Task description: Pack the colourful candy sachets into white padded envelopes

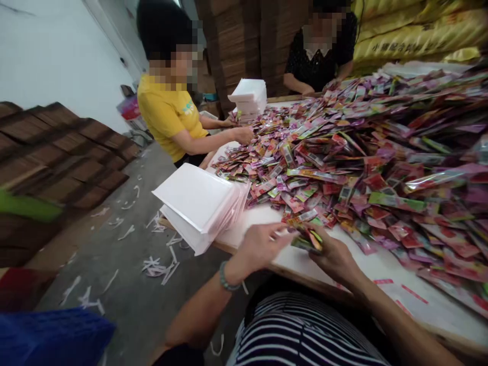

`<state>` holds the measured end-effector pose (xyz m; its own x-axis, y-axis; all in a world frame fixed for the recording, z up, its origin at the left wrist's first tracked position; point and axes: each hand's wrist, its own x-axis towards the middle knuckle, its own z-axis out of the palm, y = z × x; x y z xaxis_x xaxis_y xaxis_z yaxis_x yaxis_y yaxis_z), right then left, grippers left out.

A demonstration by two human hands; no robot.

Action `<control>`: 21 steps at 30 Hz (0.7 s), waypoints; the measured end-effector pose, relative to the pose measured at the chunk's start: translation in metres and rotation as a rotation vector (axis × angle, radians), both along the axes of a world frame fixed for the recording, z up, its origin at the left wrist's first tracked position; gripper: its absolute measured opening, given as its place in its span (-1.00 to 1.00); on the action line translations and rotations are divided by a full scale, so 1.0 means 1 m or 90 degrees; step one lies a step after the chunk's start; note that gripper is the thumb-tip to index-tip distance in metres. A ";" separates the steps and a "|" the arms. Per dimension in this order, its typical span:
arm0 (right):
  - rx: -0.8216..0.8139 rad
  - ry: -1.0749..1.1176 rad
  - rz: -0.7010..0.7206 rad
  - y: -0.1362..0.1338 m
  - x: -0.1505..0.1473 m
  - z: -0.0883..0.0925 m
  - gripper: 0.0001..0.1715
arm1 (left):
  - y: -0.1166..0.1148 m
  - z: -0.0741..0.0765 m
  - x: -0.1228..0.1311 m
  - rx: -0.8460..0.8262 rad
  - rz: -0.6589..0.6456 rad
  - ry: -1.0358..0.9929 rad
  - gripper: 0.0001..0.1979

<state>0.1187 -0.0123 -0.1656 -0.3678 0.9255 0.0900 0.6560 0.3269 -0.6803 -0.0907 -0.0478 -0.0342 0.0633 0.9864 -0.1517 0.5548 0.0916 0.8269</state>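
Right hand (pixel 332 255) is closed around a small bundle (pixel 308 239) of packets, thumb on top, holding it just above the bare table (pixel 385 269) edge. Left hand (pixel 262 246) meets the bundle's end with fingers stretched out; whether it pinches is unclear, but it seems to steady and square the packets. The heap (pixel 366 152) begins just behind the bundle, close enough to pick from. White bags (pixel 198 203) lie stacked at the table corner beside the left hand, probably kept within reach. Two co-workers (pixel 171 112) sit farther along the table, hands in the same heap.
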 end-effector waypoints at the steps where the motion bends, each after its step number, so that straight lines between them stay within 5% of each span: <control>1: 0.056 -0.053 0.015 0.001 0.000 -0.004 -0.24 | 0.001 0.014 -0.016 0.090 0.067 0.130 -0.62; 4: 0.183 -0.171 0.029 0.003 0.002 -0.014 -0.23 | 0.011 0.042 -0.065 0.196 0.237 0.579 -0.65; 6: 0.237 -0.224 0.024 0.003 0.002 -0.016 -0.25 | 0.019 0.044 -0.091 0.104 0.183 0.759 -0.67; 10: 0.280 -0.266 0.030 -0.001 0.004 -0.016 -0.29 | 0.026 0.029 -0.121 0.063 0.000 0.867 -0.70; 13: 0.242 -0.216 -0.001 -0.001 0.007 -0.019 -0.26 | 0.023 0.027 -0.129 0.086 0.015 0.872 -0.66; 18: 0.081 -0.027 -0.212 0.009 0.014 -0.018 -0.37 | 0.014 0.036 -0.086 0.342 0.082 0.734 -0.69; 21: 0.016 0.203 -0.337 0.011 0.025 -0.003 -0.47 | 0.010 0.011 -0.025 0.449 -0.032 0.651 -0.71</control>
